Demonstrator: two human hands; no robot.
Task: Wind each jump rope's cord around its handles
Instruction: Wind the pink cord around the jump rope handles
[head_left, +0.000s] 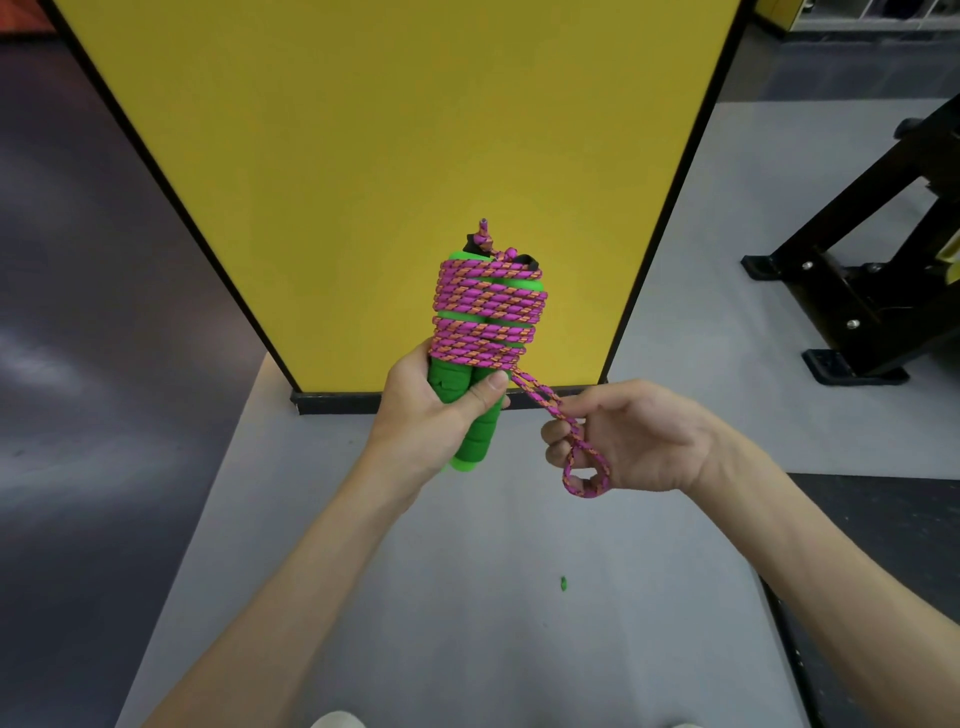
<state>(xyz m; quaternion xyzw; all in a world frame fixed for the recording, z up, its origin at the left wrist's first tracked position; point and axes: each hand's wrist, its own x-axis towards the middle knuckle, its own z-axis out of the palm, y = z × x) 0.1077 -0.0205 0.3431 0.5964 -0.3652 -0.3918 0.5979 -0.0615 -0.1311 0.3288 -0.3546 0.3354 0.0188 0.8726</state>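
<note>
Two green foam handles (470, 410) stand side by side and nearly upright at the middle of the head view. My left hand (426, 410) grips their lower half, thumb pressed across the front. A pink-and-orange braided cord (488, 312) is wound in many turns round their upper half, with a knotted end poking out at the top. The last doubled stretch of cord runs down to the right and ends in a small loop (584, 470). My right hand (623, 436) holds that loop, fingers curled round it.
A large yellow mat (395, 130) with a black border lies on the floor ahead. Grey floor matting (467, 597) is under my arms, with a small green scrap (563, 583) on it. A black metal frame (872, 291) stands at the right.
</note>
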